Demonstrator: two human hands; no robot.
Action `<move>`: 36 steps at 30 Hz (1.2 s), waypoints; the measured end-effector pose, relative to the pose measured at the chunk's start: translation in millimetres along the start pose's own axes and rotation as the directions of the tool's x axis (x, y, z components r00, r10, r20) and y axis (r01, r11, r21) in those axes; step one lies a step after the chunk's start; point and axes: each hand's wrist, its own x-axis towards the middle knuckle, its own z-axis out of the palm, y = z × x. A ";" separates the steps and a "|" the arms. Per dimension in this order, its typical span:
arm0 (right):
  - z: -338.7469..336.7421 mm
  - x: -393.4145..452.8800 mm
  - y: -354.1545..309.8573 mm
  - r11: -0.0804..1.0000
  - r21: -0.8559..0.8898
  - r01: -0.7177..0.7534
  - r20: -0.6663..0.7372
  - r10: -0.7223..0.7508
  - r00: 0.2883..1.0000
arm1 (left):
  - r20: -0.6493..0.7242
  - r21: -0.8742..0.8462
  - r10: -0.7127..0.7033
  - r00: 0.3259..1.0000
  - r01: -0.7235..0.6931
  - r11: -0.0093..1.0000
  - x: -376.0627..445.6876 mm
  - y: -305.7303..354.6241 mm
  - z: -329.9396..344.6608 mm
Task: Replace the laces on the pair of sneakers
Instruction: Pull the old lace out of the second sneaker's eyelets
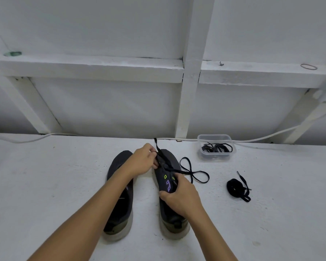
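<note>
Two dark sneakers stand side by side on the white table, toes pointing away from me. The left sneaker point(120, 194) lies partly under my left forearm. My left hand point(143, 161) pinches a black lace point(159, 149) near the toe end of the right sneaker point(170, 185). One lace end sticks up beyond that hand. My right hand point(179, 196) grips the right sneaker around its tongue and side, by the green and purple eyelet marks. The lace's other end loops over the table on the right point(194, 172).
A clear plastic tub point(215, 147) holding black laces stands at the back right by the wall. A bundled black lace point(237, 187) lies on the table to the right. A white cable point(252, 140) runs along the table's back edge. White wooden framing rises behind.
</note>
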 end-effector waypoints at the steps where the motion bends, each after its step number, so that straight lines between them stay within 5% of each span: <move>1: -0.2 -0.3 0.0 1.000 0.006 -0.003 0.003 0.003 1.000 | 0.011 0.006 0.000 1.000 0.000 1.000 -1.5 -1.4 0.0; 6: -1.5 -0.2 -1.0 1.000 -0.017 -0.018 0.011 0.019 1.000 | -0.005 0.030 0.039 0.999 -0.039 0.999 -5.6 -14.3 14.1; 9: -1.9 -0.8 -1.2 1.000 -0.019 -0.020 0.005 0.020 1.000 | -0.233 -0.046 0.028 0.972 -0.040 0.998 -0.1 -10.1 9.6; 12: -2.1 -0.8 0.1 1.000 0.003 -0.012 0.033 0.012 0.999 | -0.500 -0.143 -0.033 0.865 -0.045 0.989 1.6 -5.0 -4.2; 14: -2.2 0.0 -0.1 1.000 0.020 -0.022 0.047 0.021 0.999 | -0.428 -0.137 -0.062 0.902 0.003 0.991 0.8 -6.5 -4.6; 18: -0.6 1.0 -1.8 0.999 -0.027 -0.035 0.037 0.036 0.999 | -0.035 -0.156 -0.214 0.976 0.206 0.966 -9.5 -14.6 6.7; 25: -0.2 1.2 -2.3 0.998 -0.044 -0.046 0.018 0.047 0.999 | -0.098 0.028 -0.037 0.994 0.040 0.999 -8.7 -8.5 6.4; 27: -0.7 -0.3 -2.7 0.998 -0.042 -0.051 0.017 0.051 0.999 | -0.244 0.056 -0.023 0.970 0.038 0.998 -1.6 -7.4 -8.4; 29: -0.4 -0.9 -2.5 0.998 -0.042 -0.053 0.024 0.054 0.998 | -0.481 -0.010 -0.043 0.876 0.043 0.999 2.9 -12.8 -22.9; 31: -0.6 -1.2 -2.1 0.998 -0.048 -0.052 0.029 0.054 0.998 | -0.541 -0.122 -0.127 0.831 0.071 0.990 3.3 -18.6 -28.9; 36: -0.7 -0.6 -3.4 0.998 -0.054 -0.038 0.028 0.040 0.999 | -0.092 -0.034 -0.320 0.943 0.318 0.947 -10.3 -16.5 -12.9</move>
